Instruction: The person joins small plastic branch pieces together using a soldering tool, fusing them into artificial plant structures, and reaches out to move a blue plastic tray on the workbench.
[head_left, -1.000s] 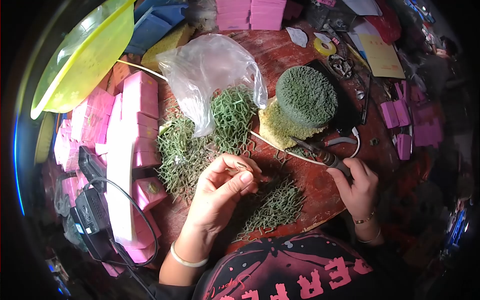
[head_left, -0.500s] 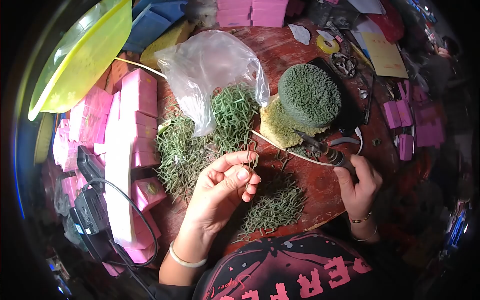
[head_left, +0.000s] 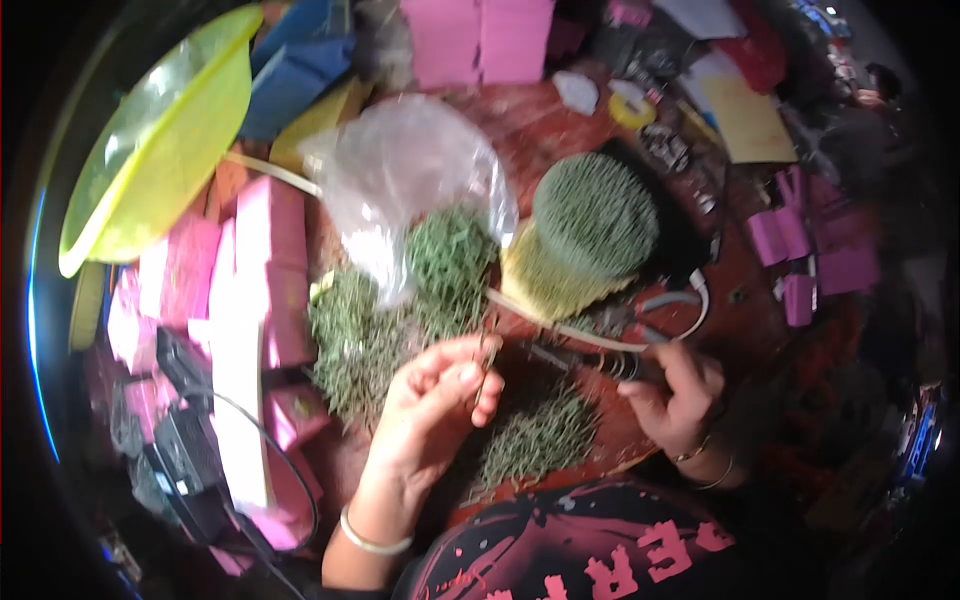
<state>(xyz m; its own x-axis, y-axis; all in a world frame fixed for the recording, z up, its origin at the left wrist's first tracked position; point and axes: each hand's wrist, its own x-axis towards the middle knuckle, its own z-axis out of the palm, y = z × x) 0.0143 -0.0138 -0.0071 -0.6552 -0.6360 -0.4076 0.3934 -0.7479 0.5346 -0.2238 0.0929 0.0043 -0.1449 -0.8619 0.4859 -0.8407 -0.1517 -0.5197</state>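
My left hand [head_left: 425,405] is raised over the table, its thumb and fingers pinching a small bent greenish strand [head_left: 484,360]. My right hand [head_left: 680,395] is closed around the dark handle of a pen-shaped tool [head_left: 575,360] that looks like a soldering iron. Its thin tip points left toward my left fingers, with a gap between. Below the tool lies a pile of crinkled green strands [head_left: 540,440]. Another heap of green strands [head_left: 360,350] is behind my left hand. A green bristly round block [head_left: 595,215] rests on a yellowish sponge-like piece [head_left: 545,285]. The picture is blurred.
A clear plastic bag [head_left: 410,170] lies over the rear strands. Pink blocks [head_left: 270,225] are stacked on the left, below a yellow-green basin [head_left: 165,140]. A black device with a cable [head_left: 190,440] sits at lower left. A white cord [head_left: 700,305] curves at the right.
My right hand has moved left and down, bringing the tool from beside the sponge-like piece toward my left hand. The left hand keeps its pinch. The whole view has shifted slightly.
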